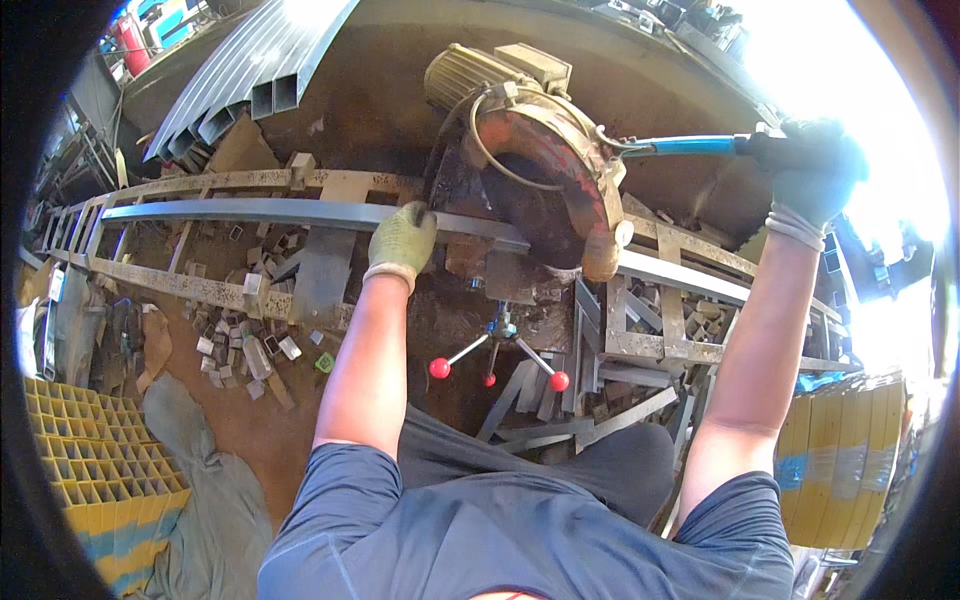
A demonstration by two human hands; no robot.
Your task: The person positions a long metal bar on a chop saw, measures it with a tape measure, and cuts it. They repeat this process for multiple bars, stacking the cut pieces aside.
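My left hand (404, 242), in a yellow-green work glove, is closed over a long square metal tube (270, 210) lying across the saw bench. To its right stands a cut-off saw (560, 170) with a rusty red blade guard and a finned motor. My gloved right hand (815, 170) is wrapped round the dark grip of the saw's blue handle (690, 146), off at the right. The guard's lower end is down at the tube, and the blade itself is hidden. Below, nearest me, is a clamp wheel with red ball knobs (440, 368).
Short tube offcuts (250, 350) lie on the floor at left, longer scraps (630, 415) below the saw. Yellow stacked tubes (100, 450) stand at lower left, a wrapped yellow bundle (838, 460) at lower right. Long grey tubes (250, 75) project at upper left.
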